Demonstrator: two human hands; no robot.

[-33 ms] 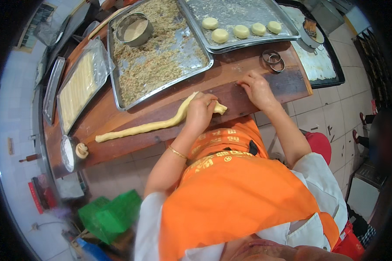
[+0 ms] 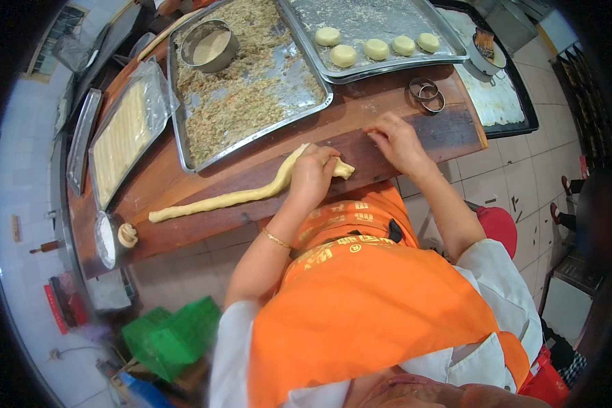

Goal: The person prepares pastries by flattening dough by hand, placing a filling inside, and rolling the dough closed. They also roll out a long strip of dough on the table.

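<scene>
A long pale yellow dough rope (image 2: 224, 200) lies along the near part of the wooden table, thicker toward its right end. My left hand (image 2: 313, 175) is closed around that thicker part, and a short torn-looking end sticks out to the right of its fingers. To the right of this end, apart from it, my right hand (image 2: 396, 144) hovers over the table edge with fingers loosely bent. Nothing shows between them. Two metal ring cutters (image 2: 426, 95) lie beyond my right hand. Several round dough pieces (image 2: 376, 49) sit on a floured metal tray (image 2: 394, 75) at the back.
A large tray of crumbly filling (image 2: 234, 129) holds a metal bowl (image 2: 211, 46). Left of it is a plastic-covered tray of dough strips (image 2: 124, 126). A flour container (image 2: 107, 239) with a dough lump (image 2: 127, 235) stands at the left corner. A black baking tray (image 2: 500, 109) is at right.
My right hand has shifted slightly left, toward the dough rope's end. The left hand and the dough rope stay in place.
</scene>
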